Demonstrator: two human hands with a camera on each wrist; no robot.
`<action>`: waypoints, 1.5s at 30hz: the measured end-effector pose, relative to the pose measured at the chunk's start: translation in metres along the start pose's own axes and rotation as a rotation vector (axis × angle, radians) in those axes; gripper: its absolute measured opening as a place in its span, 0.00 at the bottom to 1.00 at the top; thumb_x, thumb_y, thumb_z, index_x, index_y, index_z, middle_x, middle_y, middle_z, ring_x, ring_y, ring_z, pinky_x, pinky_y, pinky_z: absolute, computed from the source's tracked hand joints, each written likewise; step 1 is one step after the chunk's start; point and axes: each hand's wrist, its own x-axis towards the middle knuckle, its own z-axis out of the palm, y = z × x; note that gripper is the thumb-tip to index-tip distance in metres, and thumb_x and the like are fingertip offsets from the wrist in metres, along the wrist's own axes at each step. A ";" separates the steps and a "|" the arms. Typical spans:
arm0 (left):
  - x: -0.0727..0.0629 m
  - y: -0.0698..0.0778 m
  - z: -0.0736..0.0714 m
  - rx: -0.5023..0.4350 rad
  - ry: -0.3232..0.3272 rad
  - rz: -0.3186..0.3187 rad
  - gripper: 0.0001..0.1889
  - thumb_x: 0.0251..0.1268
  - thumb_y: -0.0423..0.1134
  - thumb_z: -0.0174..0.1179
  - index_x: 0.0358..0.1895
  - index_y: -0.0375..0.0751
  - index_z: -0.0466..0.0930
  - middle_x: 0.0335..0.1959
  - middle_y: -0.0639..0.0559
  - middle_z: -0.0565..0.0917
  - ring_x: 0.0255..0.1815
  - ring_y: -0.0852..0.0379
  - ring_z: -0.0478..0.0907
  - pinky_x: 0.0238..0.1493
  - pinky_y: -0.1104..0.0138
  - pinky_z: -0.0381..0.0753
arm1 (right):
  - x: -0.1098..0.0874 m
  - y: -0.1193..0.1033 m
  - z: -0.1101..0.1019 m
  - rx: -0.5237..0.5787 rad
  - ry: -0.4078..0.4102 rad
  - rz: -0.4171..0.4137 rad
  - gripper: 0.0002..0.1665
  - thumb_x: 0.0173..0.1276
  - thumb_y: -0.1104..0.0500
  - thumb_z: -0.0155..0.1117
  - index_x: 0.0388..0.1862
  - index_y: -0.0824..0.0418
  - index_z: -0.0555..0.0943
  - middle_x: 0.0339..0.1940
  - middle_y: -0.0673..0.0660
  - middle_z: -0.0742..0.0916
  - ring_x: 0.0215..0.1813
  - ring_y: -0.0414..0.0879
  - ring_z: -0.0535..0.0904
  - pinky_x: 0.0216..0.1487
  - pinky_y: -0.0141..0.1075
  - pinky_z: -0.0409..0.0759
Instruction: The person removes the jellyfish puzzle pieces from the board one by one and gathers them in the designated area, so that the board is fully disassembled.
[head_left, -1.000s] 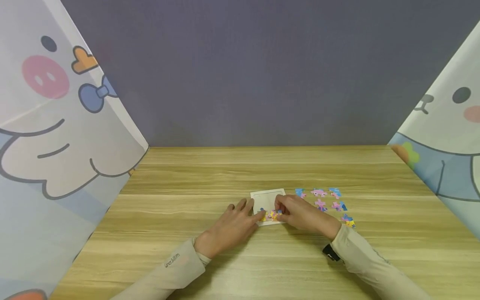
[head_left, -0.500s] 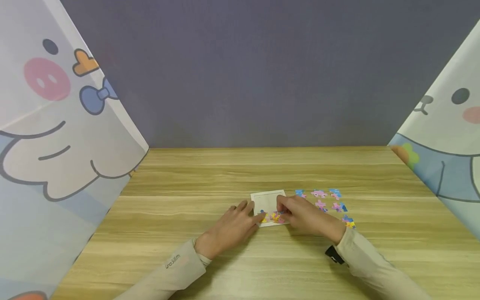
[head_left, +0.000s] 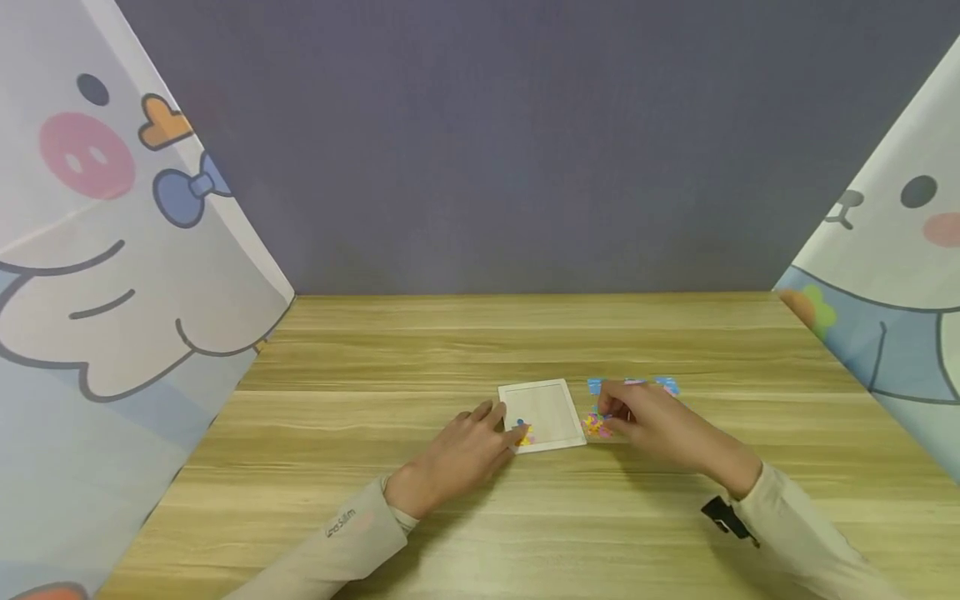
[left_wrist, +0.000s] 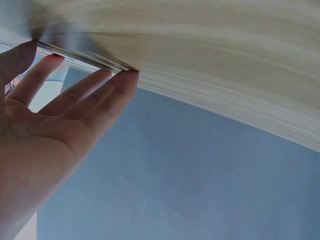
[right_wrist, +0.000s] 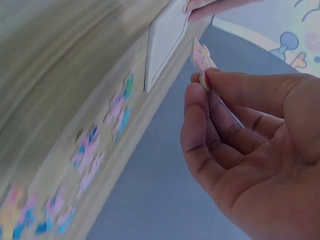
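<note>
A shallow white puzzle tray (head_left: pixel 546 410) lies on the table, with one yellow and blue jigsaw piece (head_left: pixel 529 434) in its lower left corner. My left hand (head_left: pixel 459 450) rests along the tray's left edge, fingers extended and the thumb on that piece. In the left wrist view the same hand (left_wrist: pixel 55 120) touches the tabletop with its fingertips. Just right of the tray, my right hand (head_left: pixel 660 427) pinches a pink and yellow jigsaw piece (head_left: pixel 596 425). The right wrist view has this jigsaw piece (right_wrist: pixel 201 55) standing out from between thumb and index finger.
Several loose jigsaw pieces (right_wrist: pixel 87 150) lie on the wooden table (head_left: pixel 420 342) right of the tray, partly hidden by my right hand in the head view. A grey wall (head_left: pixel 525 150) stands behind, with cartoon-printed panels (head_left: pixel 150 250) at both sides.
My right hand has moved right, off the tray, carrying the pink and yellow jigsaw piece that was beside the corner piece. My left hand has stayed in place.
</note>
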 end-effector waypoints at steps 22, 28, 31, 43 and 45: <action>0.001 0.001 0.000 0.020 0.009 0.016 0.19 0.74 0.43 0.59 0.65 0.51 0.78 0.52 0.43 0.79 0.49 0.48 0.79 0.38 0.62 0.84 | -0.025 0.028 -0.029 -0.033 -0.008 0.036 0.12 0.61 0.70 0.71 0.32 0.58 0.77 0.25 0.44 0.82 0.28 0.33 0.75 0.27 0.30 0.76; 0.000 0.002 0.001 0.013 0.019 0.014 0.19 0.74 0.44 0.58 0.65 0.52 0.78 0.51 0.44 0.79 0.47 0.50 0.79 0.37 0.62 0.84 | -0.027 0.037 -0.022 0.057 -0.084 0.064 0.12 0.62 0.71 0.69 0.33 0.59 0.76 0.25 0.46 0.80 0.21 0.32 0.72 0.16 0.29 0.74; -0.001 0.002 0.002 0.015 0.032 0.019 0.19 0.74 0.44 0.59 0.65 0.52 0.78 0.50 0.44 0.79 0.46 0.51 0.78 0.36 0.63 0.84 | -0.027 0.041 -0.019 0.085 -0.112 0.093 0.12 0.63 0.72 0.68 0.32 0.58 0.76 0.23 0.47 0.79 0.17 0.33 0.70 0.12 0.29 0.72; 0.000 0.000 0.005 0.069 0.052 0.018 0.19 0.74 0.45 0.59 0.65 0.53 0.78 0.52 0.44 0.79 0.46 0.50 0.78 0.34 0.63 0.84 | -0.029 0.049 -0.017 0.124 -0.206 0.169 0.11 0.63 0.73 0.66 0.32 0.59 0.75 0.24 0.50 0.81 0.22 0.37 0.73 0.19 0.29 0.73; 0.000 0.000 0.005 0.063 0.049 0.018 0.19 0.74 0.45 0.59 0.65 0.53 0.78 0.51 0.44 0.79 0.45 0.51 0.77 0.34 0.63 0.83 | -0.029 0.050 -0.017 0.117 -0.203 0.160 0.12 0.63 0.73 0.66 0.31 0.59 0.76 0.24 0.49 0.81 0.23 0.37 0.74 0.20 0.30 0.74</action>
